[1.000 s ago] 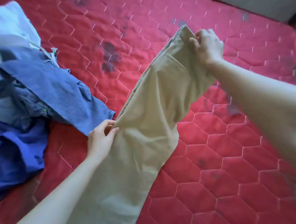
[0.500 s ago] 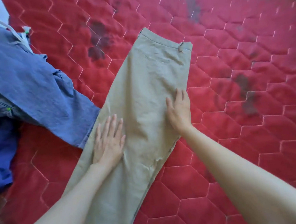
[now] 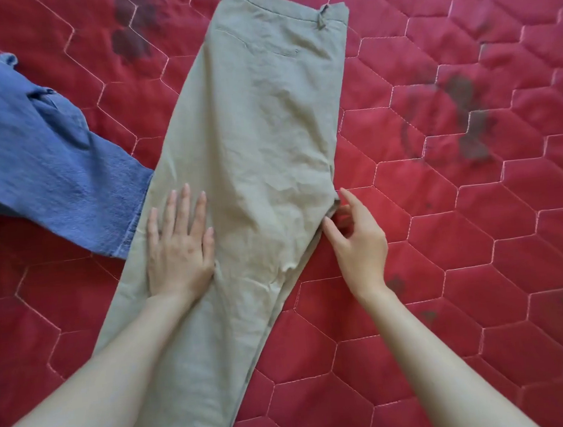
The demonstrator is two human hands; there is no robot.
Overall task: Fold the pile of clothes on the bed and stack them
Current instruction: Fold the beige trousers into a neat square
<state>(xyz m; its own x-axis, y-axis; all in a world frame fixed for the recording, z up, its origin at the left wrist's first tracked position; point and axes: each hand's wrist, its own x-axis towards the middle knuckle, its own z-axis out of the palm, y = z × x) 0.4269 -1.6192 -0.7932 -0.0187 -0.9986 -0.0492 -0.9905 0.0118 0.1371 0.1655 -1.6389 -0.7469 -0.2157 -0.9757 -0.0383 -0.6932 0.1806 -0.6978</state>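
The left hand [image 3: 178, 249] lies flat, fingers spread, palm down on the left side of the khaki trousers [image 3: 259, 139], gripping nothing. The right hand [image 3: 358, 240] sits at the trousers' right edge near the crotch, thumb and forefinger apart and curled toward the cloth; whether they touch or pinch the fabric I cannot tell.

The trousers lie flat on the red quilted mattress [image 3: 464, 230], folded lengthwise leg over leg, waistband at the far end, legs running off the near edge of view. Their left edge touches a blue denim garment [image 3: 44, 160], which spills in from the left, loose and unfolded.

As a judgement, the task is early: one garment has had its first lengthwise fold and smoothing, its cross folds are not yet made, no stack is in view, and the denim remains untouched.

No brand, label or writing is readable.
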